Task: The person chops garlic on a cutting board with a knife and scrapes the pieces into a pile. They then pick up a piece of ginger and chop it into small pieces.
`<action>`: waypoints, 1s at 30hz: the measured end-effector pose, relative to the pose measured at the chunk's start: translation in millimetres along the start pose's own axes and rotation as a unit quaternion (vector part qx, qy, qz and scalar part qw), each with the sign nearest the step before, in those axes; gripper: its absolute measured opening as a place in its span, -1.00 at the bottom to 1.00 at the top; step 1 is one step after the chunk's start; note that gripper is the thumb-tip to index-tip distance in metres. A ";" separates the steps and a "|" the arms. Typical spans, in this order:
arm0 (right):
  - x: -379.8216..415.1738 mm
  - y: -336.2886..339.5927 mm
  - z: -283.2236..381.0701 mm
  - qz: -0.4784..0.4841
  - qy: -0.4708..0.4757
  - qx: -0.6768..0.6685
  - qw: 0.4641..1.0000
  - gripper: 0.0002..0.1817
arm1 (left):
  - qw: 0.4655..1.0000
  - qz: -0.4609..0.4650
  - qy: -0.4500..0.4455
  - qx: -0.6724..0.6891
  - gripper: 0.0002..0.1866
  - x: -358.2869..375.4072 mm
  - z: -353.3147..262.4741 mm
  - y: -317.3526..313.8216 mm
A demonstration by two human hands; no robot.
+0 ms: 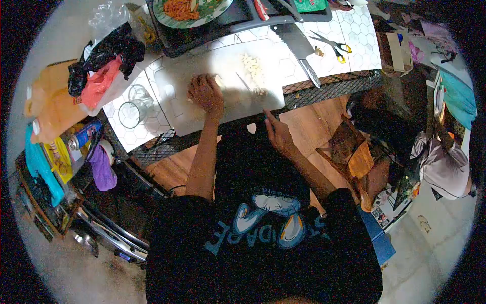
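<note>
Pale food piece point(218, 80) is lying on the cutting board point(185, 121), just right of the nearer, left hand point(205, 95); left fingers are sitting together, any hold on it impossible to tell. Right hand point(277, 131) is clamping a knife point(244, 82), its long axis slanting forward and leftward; pale diced bits point(251, 67) are lying beyond its right side.

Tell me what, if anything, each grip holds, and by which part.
The right grip holds a knife by its handle. The left grip is at a pale piece over the cutting board; whether it holds that cannot be told.
</note>
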State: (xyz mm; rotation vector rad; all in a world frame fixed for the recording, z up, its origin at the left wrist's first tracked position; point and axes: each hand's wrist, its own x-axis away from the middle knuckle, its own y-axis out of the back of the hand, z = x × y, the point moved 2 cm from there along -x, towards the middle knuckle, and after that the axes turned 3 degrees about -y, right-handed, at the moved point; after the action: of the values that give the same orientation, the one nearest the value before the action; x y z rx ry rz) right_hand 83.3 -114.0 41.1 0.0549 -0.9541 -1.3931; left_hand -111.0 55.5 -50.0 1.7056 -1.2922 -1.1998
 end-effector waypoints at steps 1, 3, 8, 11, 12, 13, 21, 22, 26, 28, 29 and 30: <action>-1.8 0.9 6.7 0.001 0.000 -0.012 1.000 -0.56 | 0.999 -0.001 -0.024 -0.021 -0.78 -0.1 0.5 -1.0; -4.9 -1.2 20.3 0.000 0.002 -0.024 1.000 -0.56 | 0.998 -0.003 -0.048 -0.041 -0.78 -2.5 -0.9 0.6; -9.3 -4.2 64.0 0.120 -0.084 -0.043 0.988 -0.56 | 0.996 0.000 -0.074 -0.055 -0.79 -2.1 9.2 -10.5; -16.7 -39.4 37.6 0.019 -0.008 -0.086 0.996 -0.57 | 0.907 0.367 0.208 0.023 -0.78 -47.2 -15.0 25.4; -16.8 -43.2 36.5 0.018 -0.010 -0.084 0.996 -0.57 | 0.906 0.368 0.207 0.025 -0.78 -35.3 -14.5 16.9; -16.8 -47.2 39.4 -0.009 0.011 -0.091 0.996 -0.57 | 0.973 0.204 0.105 0.012 -0.78 -19.9 -9.6 7.2; -22.8 -28.7 41.2 -0.014 0.034 0.012 0.999 -0.55 | 0.999 0.022 -0.004 -0.032 -0.76 -8.0 4.9 -1.5; -23.2 -26.6 43.2 -0.030 0.033 -0.020 0.999 -0.54 | 0.999 -0.013 -0.005 0.047 -0.75 -9.9 5.8 2.4; -18.9 -19.7 47.8 -0.065 0.038 -0.071 0.995 -0.47 | 0.994 -0.085 -0.019 0.060 -0.73 -8.4 21.0 15.3; -17.7 -25.6 34.3 -0.050 -0.009 -0.101 0.994 -0.48 | 0.991 -0.073 0.004 0.114 -0.73 -5.7 41.1 24.0; -17.9 -29.1 23.4 -0.040 -0.060 -0.129 0.989 -0.47 | 0.983 -0.059 0.023 0.173 -0.74 -3.7 49.4 27.7; -20.7 -26.5 21.7 0.003 -0.080 -0.113 0.990 -0.52 | 0.983 -0.062 0.025 0.169 -0.74 -1.5 52.7 34.0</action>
State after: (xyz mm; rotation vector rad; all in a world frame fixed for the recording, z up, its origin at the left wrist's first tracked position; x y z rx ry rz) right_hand 51.7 -92.4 29.4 -0.2338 -0.9205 -1.5090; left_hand -172.1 48.1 -37.4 2.0707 -1.4413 -1.0415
